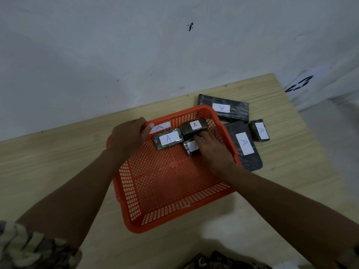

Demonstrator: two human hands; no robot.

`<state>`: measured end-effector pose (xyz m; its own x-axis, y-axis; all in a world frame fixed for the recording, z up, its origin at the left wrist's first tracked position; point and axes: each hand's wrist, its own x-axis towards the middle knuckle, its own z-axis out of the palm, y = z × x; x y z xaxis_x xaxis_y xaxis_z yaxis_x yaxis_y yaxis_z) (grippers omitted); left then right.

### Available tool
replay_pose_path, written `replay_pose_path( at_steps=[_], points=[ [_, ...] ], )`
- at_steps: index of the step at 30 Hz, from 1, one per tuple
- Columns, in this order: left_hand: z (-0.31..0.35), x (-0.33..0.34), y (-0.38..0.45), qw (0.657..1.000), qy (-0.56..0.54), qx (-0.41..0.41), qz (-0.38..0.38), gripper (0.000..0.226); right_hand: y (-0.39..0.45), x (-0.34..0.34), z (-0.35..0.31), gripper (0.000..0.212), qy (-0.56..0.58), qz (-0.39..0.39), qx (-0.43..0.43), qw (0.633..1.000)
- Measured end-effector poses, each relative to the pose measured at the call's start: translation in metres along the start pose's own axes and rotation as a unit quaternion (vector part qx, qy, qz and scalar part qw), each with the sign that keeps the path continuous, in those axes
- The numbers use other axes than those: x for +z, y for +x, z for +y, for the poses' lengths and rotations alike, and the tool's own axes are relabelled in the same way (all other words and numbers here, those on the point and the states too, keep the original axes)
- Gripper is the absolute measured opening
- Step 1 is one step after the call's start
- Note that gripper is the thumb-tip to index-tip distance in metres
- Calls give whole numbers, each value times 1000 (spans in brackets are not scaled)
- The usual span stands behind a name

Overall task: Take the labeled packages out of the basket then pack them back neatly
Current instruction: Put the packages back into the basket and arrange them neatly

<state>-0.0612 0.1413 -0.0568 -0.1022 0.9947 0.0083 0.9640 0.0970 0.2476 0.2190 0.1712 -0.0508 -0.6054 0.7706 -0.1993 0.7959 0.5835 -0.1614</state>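
Observation:
An orange mesh basket [171,183] sits on a wooden table, tilted toward me. My left hand [128,138] grips its far left rim. Inside, at the far end, lie three small dark packages with white "A" labels: one on the left [168,139], one at the back [194,126], one at the front [191,146]. My right hand [211,150] reaches into the basket, its fingers on the back package and partly covering the front one. Outside on the right lie a long dark package [223,108], a second long one [245,145] and a small one [260,130].
A white "A" label [160,128] is stuck on the basket's far wall. The table's far edge meets a grey wall [136,55]. A white sheet with black marks [300,83] lies beyond the table's right corner. The near part of the basket holds nothing.

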Motion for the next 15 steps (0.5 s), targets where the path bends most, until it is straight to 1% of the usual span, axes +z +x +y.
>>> replay_pose_path(
  at_steps=[4, 5, 6, 7, 9, 10, 12, 15],
  points=[
    [0, -2, 0, 1000, -1, 9, -8, 39, -2, -5, -3, 56, 9, 5, 1, 1000],
    [1, -2, 0, 1000, 2, 10, -11, 41, -4, -10, -4, 56, 20, 21, -7, 1000],
    [3, -2, 2, 1000, 4, 10, -10, 43, -5, -15, -2, 54, 33, 56, -17, 998],
    [5, -2, 3, 1000, 5, 7, -8, 46, -6, -21, 0, 49, 51, 110, -26, 992],
    [12, -3, 6, 1000, 9, 0, 1, 50, -8, -34, 10, 36, 97, 237, -17, 967],
    [17, -3, 8, 1000, 11, 0, 9, 51, -8, -41, 17, 29, 113, 284, 4, 952],
    [29, -2, 15, 1000, 14, 6, 27, 52, -8, -52, 36, 21, 148, 337, 80, 926],
    [47, 0, 26, 999, 11, 21, 29, 48, -5, -50, 71, 21, 225, 344, 206, 888]
  ],
)
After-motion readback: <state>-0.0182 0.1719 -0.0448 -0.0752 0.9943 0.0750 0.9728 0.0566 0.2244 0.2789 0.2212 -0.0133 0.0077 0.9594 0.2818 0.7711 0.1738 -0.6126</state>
